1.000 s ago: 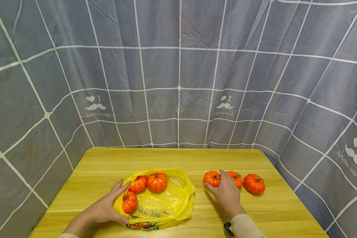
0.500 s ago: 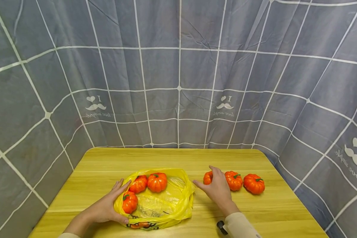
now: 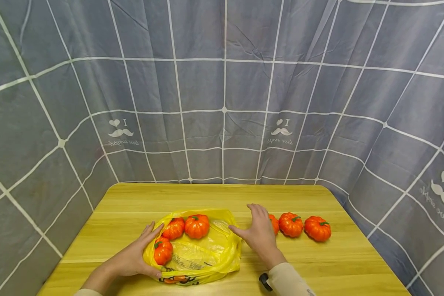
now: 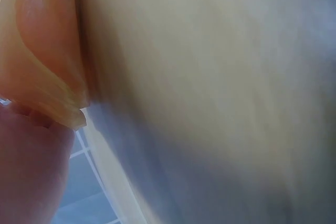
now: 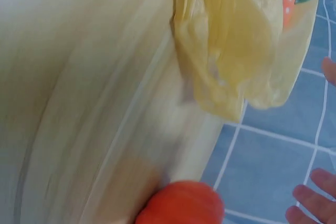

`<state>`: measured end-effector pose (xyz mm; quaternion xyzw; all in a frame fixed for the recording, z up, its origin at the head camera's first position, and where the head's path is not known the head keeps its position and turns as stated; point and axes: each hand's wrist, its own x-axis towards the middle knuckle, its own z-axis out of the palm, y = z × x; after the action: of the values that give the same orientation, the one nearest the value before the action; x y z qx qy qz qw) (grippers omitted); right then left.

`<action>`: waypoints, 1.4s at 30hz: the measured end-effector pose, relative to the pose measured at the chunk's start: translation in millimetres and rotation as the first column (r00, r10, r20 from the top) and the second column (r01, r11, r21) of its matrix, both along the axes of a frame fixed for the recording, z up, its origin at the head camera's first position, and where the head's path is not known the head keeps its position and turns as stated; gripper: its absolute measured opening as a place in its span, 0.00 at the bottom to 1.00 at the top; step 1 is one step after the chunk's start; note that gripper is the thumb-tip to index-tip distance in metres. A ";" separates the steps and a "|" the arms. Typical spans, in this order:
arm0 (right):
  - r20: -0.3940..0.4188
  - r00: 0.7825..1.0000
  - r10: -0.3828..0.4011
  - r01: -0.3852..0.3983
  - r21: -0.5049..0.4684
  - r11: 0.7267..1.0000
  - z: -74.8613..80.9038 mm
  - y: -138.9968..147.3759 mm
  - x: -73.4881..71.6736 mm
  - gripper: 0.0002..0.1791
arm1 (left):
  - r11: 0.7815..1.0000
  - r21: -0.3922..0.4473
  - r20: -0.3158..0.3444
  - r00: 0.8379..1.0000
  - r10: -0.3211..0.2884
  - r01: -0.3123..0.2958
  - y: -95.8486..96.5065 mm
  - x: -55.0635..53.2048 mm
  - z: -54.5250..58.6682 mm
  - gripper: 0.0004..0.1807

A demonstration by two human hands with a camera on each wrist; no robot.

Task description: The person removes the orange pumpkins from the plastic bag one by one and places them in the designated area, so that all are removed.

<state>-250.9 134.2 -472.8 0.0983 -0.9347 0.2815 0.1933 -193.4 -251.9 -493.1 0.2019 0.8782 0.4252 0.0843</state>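
Observation:
A yellow plastic bag (image 3: 201,257) lies on the table with its mouth open and three small orange pumpkins inside, one of them a pumpkin (image 3: 196,226) at the back. My left hand (image 3: 135,255) spreads its fingers and thumb along the bag's left rim, touching it. The right hand (image 3: 260,234) hovers between the bag and a row of pumpkins, fingers apart and holding nothing. It partly hides the nearest pumpkin (image 3: 274,225). Two more, a middle pumpkin (image 3: 290,225) and a right-hand pumpkin (image 3: 317,228), sit farther right. The right wrist view shows the bag's side (image 5: 231,40) and a pumpkin (image 5: 181,205).
The wooden table (image 3: 222,197) has rounded far corners. A grey checked curtain (image 3: 222,82) surrounds its far side and both sides. A black band (image 3: 265,282) is at the right wrist, beside the sleeve.
My right hand has moved left, away from the pumpkin row and toward the bag, with its fingers spread. The row of pumpkins stays in place, and my left hand keeps its position on the bag.

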 end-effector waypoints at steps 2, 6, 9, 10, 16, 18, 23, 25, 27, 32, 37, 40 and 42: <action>0.010 1.000 0.022 -0.022 -0.012 1.000 -1.6 -5.6 0.5 0.49 | 1.000 0.001 0.004 1.000 0.000 0.000 0.1 0.1 -0.6 0.72; 0.034 0.997 0.063 -0.061 -0.055 0.997 -5.7 -19.0 0.8 0.48 | 1.000 0.007 0.007 1.000 -0.001 0.001 0.4 0.1 -2.5 0.71; 0.056 0.995 0.088 -0.083 -0.080 0.993 -8.1 -29.2 0.6 0.47 | 1.000 0.009 0.009 1.000 -0.003 0.003 0.4 -0.3 -3.5 0.71; 0.068 0.993 0.094 -0.088 -0.090 0.992 -8.4 -32.5 0.8 0.47 | 1.000 0.011 0.009 1.000 -0.003 0.002 0.4 -0.5 -3.7 0.71; 0.132 0.982 0.136 -0.118 -0.136 0.984 -9.8 -53.1 3.3 0.47 | 1.000 0.011 -0.004 1.000 -0.006 0.006 -0.5 -1.7 -6.0 0.72; 0.166 0.974 0.151 -0.125 -0.160 0.979 -10.1 -59.5 4.3 0.47 | 1.000 0.013 -0.005 1.000 -0.006 0.006 -0.7 -1.8 -6.6 0.72; 0.228 0.958 0.175 -0.129 -0.204 0.970 -12.6 -71.2 6.9 0.48 | 1.000 0.007 -0.013 1.000 -0.008 0.008 -0.4 -1.9 -7.0 0.72; 0.236 0.955 0.179 -0.131 -0.208 0.969 -14.7 -74.7 7.5 0.49 | 1.000 0.004 -0.014 1.000 -0.009 0.009 0.0 -2.0 -6.9 0.72; 0.252 0.951 0.181 -0.125 -0.220 0.967 -16.9 -78.5 7.8 0.50 | 1.000 0.003 -0.014 1.000 -0.010 0.010 0.3 -2.0 -6.5 0.72; 0.282 0.940 0.194 -0.119 -0.262 0.958 -22.6 -87.8 8.4 0.50 | 1.000 0.003 -0.004 1.000 -0.009 0.009 0.3 -0.9 -5.7 0.72; 0.298 0.933 0.201 -0.117 -0.276 0.954 -27.8 -93.1 7.0 0.51 | 1.000 0.000 0.004 1.000 -0.007 0.007 0.5 -0.9 -4.8 0.72; 0.297 0.935 0.195 -0.111 -0.275 0.955 -31.7 -96.1 4.8 0.52 | 1.000 0.000 0.001 1.000 -0.006 0.006 0.6 -1.1 -4.1 0.72; 0.297 0.936 0.187 -0.105 -0.271 0.957 -33.0 -98.4 3.8 0.52 | 1.000 0.001 -0.001 1.000 -0.007 0.007 0.7 -1.2 -3.9 0.72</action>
<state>-247.1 35.8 -505.8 0.0960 -0.9004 0.4234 0.0287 -194.6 -251.2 -497.0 0.2053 0.8773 0.4253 0.0852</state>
